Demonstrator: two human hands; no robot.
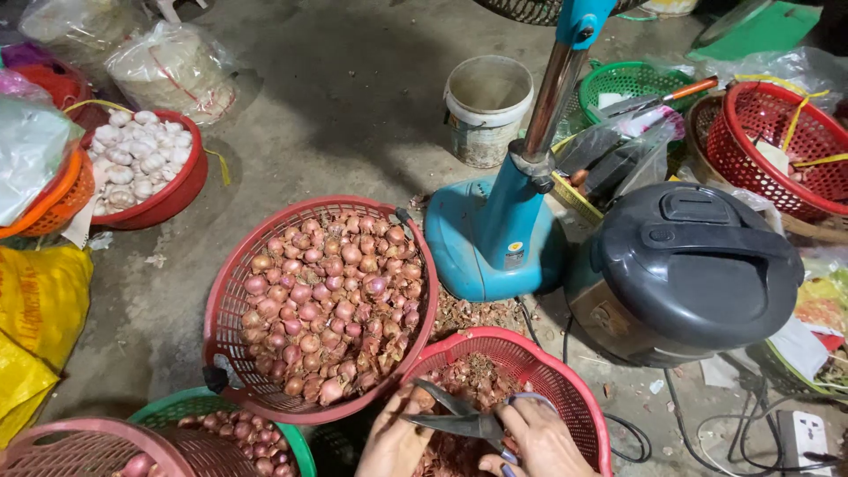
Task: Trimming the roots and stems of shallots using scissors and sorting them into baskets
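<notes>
On a grey concrete floor point(353, 97), work on a heap of shallots is under way. At the far left edge of the floor lies a crumpled yellow plastic sack point(35, 318), with a round red plastic bowl of white garlic bulbs point(141, 163) behind it. In the near left corner stand a pink mesh basket point(79, 450) and a green-rimmed basket of peeled purple shallots point(256, 446). Beside them, a large round red plastic mesh basket heaped with unpeeled shallots point(322, 296) remains nearly full, which suggests most of the trimming is left to do.

At the near edge, the person's left hand point(395, 442) is curled narrowly, apparently pinching a shallot that cannot be clearly made out. The right hand point(534, 442) has its fingers threaded through the handles of grey metal scissors point(455, 415), whose blades point toward the left hand. Both hands hover over a smaller red mesh basket point(565, 371) holding dry skins and trimmings, a modest pile as far as can be judged.

Behind stand a blue pedestal fan base point(495, 238) and a dirty white plastic bucket point(486, 106). To the right sits a black-lidded electric rice cooker point(689, 274), with green point(618, 84) and red mesh baskets point(777, 141) beyond, and a white power strip point(804, 437) in the near right corner.
</notes>
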